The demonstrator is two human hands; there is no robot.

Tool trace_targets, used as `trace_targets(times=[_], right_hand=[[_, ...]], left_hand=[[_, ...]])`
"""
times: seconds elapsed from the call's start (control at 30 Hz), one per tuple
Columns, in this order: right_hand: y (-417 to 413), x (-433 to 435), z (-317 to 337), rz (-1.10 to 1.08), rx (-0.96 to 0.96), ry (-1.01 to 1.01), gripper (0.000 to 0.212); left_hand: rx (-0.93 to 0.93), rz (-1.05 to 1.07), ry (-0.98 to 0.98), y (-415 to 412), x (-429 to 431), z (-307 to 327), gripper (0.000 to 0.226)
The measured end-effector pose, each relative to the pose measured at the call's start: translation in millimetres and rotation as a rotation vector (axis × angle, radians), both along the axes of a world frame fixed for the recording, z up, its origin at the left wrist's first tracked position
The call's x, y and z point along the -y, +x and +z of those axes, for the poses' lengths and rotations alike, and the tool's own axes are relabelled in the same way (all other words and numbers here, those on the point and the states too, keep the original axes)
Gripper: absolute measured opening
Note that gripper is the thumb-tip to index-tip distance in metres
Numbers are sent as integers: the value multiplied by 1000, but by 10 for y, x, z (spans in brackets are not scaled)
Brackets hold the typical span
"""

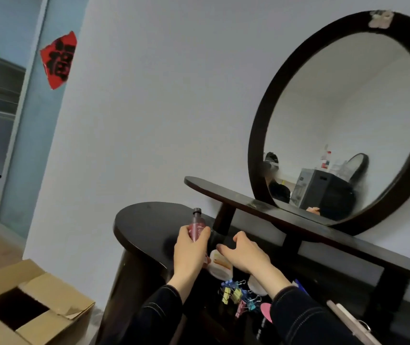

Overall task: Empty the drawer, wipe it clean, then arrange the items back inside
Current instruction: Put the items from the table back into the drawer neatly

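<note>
My left hand (189, 247) grips a small dark-red bottle (197, 226) with a dark cap, held upright over the dark dresser top (146, 225). My right hand (245, 252) hovers just to the right, fingers spread, holding nothing, above a white tub (220, 266) with an orange label. Below the hands lies a pile of several coloured binder clips (239, 296), a second white container (256, 286) and a pink round item (266, 311). Whether these lie in the drawer or on the dresser I cannot tell; my sleeves hide the drawer.
A raised dark shelf (248, 199) runs above the dresser top, carrying a large round mirror (343, 120) against the wall. An open cardboard box (24, 307) stands on the floor at lower left. A light-coloured flat stick (351, 319) lies at lower right.
</note>
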State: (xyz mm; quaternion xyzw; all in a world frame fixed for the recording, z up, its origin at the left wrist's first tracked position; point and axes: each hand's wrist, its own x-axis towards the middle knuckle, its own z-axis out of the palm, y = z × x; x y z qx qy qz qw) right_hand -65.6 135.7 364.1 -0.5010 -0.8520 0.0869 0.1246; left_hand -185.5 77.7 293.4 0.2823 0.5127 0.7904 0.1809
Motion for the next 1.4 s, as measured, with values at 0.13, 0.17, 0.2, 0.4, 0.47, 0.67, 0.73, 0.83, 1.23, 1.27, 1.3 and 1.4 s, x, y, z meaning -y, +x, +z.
trace_targets(times=[0.13,0.17,0.2,0.4,0.47,0.67,0.73,0.83,1.23,1.27,1.3,1.4], right_hand=[[-264,-102,-47,-97,114,-112,98],[-303,-126,-62,-103,73,-141,96],[-328,-148,-78,-102,16,-166,93],[-189,-148,4,-44,-253,1,52],[-8,-68,114,13,-373,32,47],[839,584,166,183,-682,41,40],[1181,925,29,226,-751,21,42],[1617,1423,-290,291,-786,-63,52],[2273,1594,-2301,52,-659,-305,54],[2278,1549,-2468,17,-662,-349,53],[2279,1507,-2624,-18,-667,-393,53],[2292,1387,-3026,-119,-659,-506,54]], left_hand=[[-1,-1,-5,-23,-25,-29,22],[-4,-1,-8,-29,-29,-31,22],[-8,1,-11,-31,-25,-28,22],[35,-92,11,-4,71,7,25],[86,-187,31,6,152,55,28],[75,-472,49,279,771,157,44],[-7,-601,72,488,1080,72,39],[-67,-763,49,837,1465,-174,34],[-88,-733,-443,1394,1639,-1780,32],[-111,-732,-492,1404,1616,-1883,29],[-132,-728,-540,1414,1589,-1975,29],[-205,-714,-668,1444,1512,-2231,52]])
